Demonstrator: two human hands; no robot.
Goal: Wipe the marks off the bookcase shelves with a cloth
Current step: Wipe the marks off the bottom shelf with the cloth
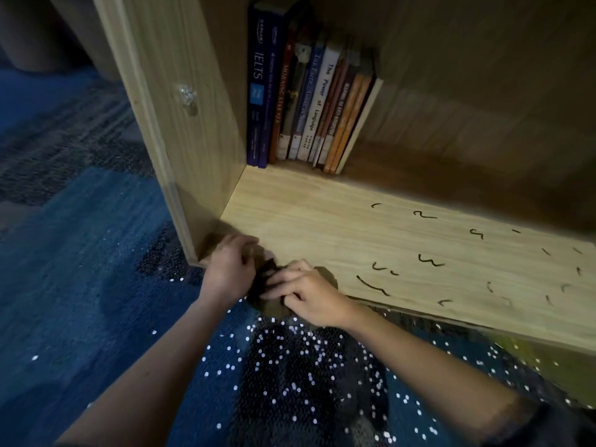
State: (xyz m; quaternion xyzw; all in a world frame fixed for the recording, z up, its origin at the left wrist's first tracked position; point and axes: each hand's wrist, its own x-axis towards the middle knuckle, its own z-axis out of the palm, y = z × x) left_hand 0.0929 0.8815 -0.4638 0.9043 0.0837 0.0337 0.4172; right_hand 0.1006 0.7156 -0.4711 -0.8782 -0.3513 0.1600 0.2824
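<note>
Cloth [270, 295] bunched in both hands, marks [429, 262] on shelf [309, 214], books [309, 101] behind

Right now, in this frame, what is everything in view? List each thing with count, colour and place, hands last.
bookcase: one, light wood, fills the upper right; side panel at left.
shelf: one board in view, light wood, running from centre to right.
marks: many short black squiggles, on the right half of the shelf; exact count unclear.
books: a row of roughly ten, blue, red, white and orange spines, upright at the shelf's back left corner.
cloth: one, dark brown, bunched at the shelf's front left edge.
carpet: blue and grey, left of the bookcase.
left hand: on the cloth.
right hand: on the cloth.
</note>
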